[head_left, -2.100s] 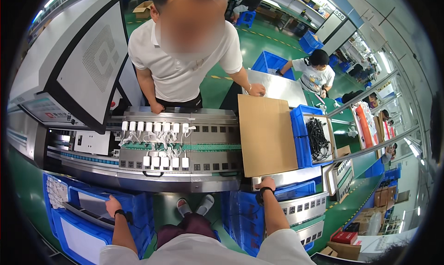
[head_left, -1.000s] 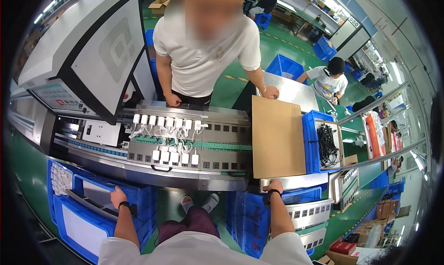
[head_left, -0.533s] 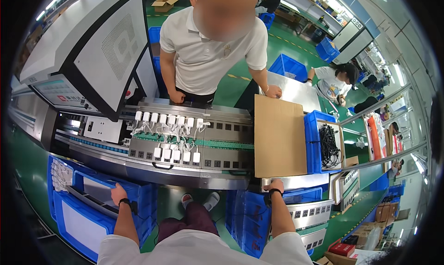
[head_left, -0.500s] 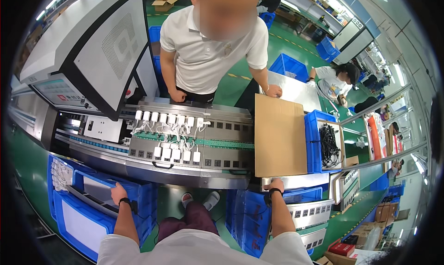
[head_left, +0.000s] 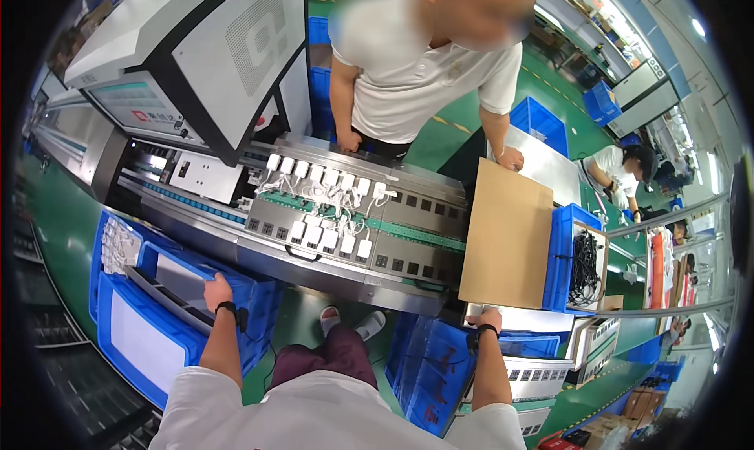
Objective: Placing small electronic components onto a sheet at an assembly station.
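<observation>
My left hand (head_left: 218,291) rests on the rim of a blue crate (head_left: 255,301), its fingers curled over the edge. On the other side, my right hand (head_left: 485,319) is at the front corner of a metal table (head_left: 522,318), fingers bent round its edge. Between and beyond my hands runs a metal conveyor line (head_left: 338,273). Two rows of white power adapters (head_left: 330,236) with tangled white cables stand on its socket fixture. A large cardboard sheet (head_left: 506,238) lies just past my right hand.
Across the line stands a co-worker (head_left: 424,89), one hand at the cardboard's far corner. A large machine cabinet (head_left: 212,65) fills the far left. Black cables (head_left: 583,269) lie in a box inside a blue bin (head_left: 559,254). Socket panels (head_left: 538,378) are stacked near my right forearm.
The view has turned, so the line now slants and sits further right. The co-worker's head has turned. Both my hands stay at the same crate rim and table corner.
</observation>
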Motion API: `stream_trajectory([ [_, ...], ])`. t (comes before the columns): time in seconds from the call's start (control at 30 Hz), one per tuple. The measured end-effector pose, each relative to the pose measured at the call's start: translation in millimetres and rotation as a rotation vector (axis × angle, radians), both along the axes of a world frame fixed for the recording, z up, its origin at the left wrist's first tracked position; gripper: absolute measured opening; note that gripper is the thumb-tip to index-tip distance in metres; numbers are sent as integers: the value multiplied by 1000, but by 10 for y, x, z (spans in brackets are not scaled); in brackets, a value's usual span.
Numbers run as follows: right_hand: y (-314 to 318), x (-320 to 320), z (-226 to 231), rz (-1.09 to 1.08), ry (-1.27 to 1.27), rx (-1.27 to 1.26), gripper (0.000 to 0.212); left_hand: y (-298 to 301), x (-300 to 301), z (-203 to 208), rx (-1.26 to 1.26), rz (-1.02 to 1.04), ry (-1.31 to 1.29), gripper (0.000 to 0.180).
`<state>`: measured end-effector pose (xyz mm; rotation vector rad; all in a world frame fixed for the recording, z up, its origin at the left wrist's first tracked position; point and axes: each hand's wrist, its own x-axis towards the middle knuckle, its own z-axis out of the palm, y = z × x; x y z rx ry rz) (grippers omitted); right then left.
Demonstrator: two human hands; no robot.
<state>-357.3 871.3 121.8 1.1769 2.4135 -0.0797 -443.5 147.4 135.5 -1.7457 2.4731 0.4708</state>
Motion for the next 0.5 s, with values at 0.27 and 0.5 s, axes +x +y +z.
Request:
stream_trajectory([
  [0.27,-78,-17,134,6,54,-46,61,-29,-20,-7,14,-3,-39,55],
  [0.5,-115,-20,178,11,74,-65,54,-40,0,-57,-15,12,6,53],
])
